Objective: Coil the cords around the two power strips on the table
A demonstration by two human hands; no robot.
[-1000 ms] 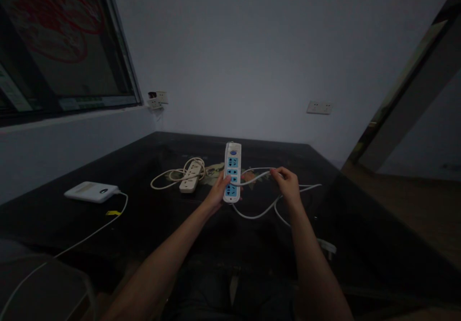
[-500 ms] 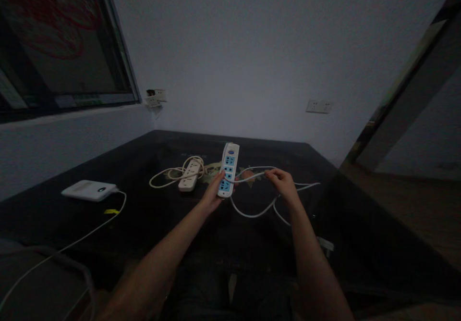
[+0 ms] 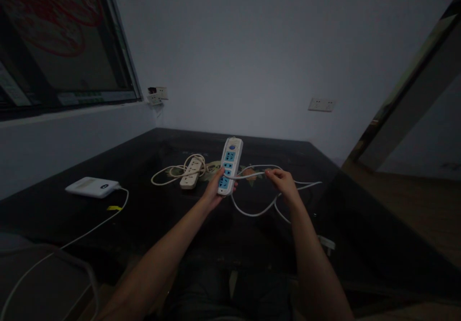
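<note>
My left hand (image 3: 215, 189) is closed around the lower part of a white power strip (image 3: 231, 166) with blue sockets, tilted up above the dark table. Its white cord (image 3: 248, 176) crosses the strip's front near my left thumb. Out to the right, my right hand (image 3: 283, 182) pinches that cord between thumb and fingers. More of the cord loops below and beyond the right hand, and a white plug (image 3: 327, 244) lies beside my right forearm. To the left of the held strip, a second, cream power strip (image 3: 190, 173) rests on the table with its cord wound around it.
A white box-like device (image 3: 92, 187) with a cable lies at the left on the black table (image 3: 151, 234), near a yellow tag (image 3: 114, 208). Wall sockets (image 3: 321, 104) sit on the back wall. A window (image 3: 65, 47) is at the upper left.
The held power strip has risen slightly and leans a little more to the right. Both hands keep their grips; the view has shifted slightly.
</note>
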